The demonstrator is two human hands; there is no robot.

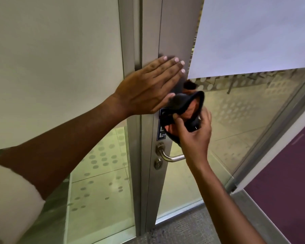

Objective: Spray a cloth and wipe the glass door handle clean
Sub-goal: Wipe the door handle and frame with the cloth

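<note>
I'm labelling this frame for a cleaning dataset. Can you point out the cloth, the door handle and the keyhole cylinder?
cloth (181,104): head view, on its dark upper fold.
door handle (173,157): head view, on the horizontal lever bar.
keyhole cylinder (158,163): head view, on its round face, below the handle.

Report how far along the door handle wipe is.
Done: no spray bottle is in view, so spraying can't be confirmed. In hand: the right hand grips the dark cloth against the door frame above the handle; the left hand lies flat on the frame. Left: the handle itself, which the cloth isn't touching.
</note>
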